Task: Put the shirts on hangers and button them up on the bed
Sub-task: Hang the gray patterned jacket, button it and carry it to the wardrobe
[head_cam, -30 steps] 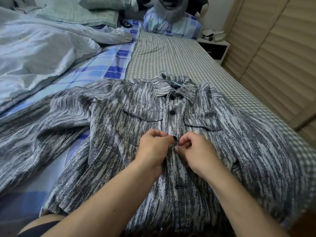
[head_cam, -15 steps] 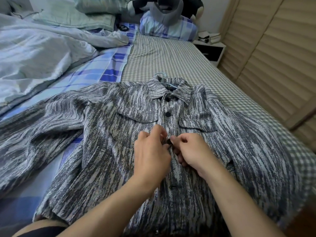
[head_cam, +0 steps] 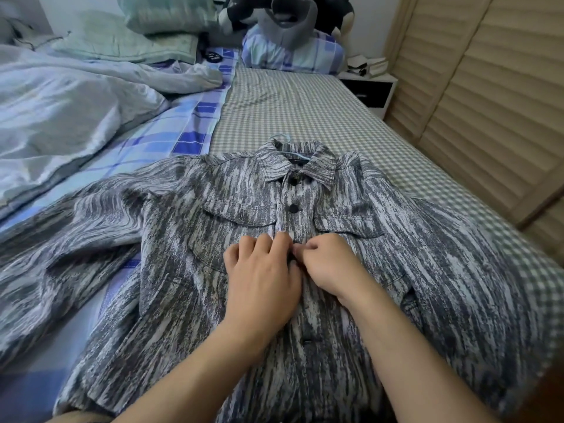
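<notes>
Hands, left [head_cam: 262, 279] and right [head_cam: 328, 264], pinch together on the shirt [head_cam: 427, 270] placket's third button, likely fastening it; next, the buttonhole at 6 o'clock.

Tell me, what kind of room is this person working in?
Most likely a home bedroom. The grey streaked shirt is spread on a bed with a checked sheet, a rumpled duvet and pillows lie at the far side, and a small nightstand stands next to louvered doors.
</notes>
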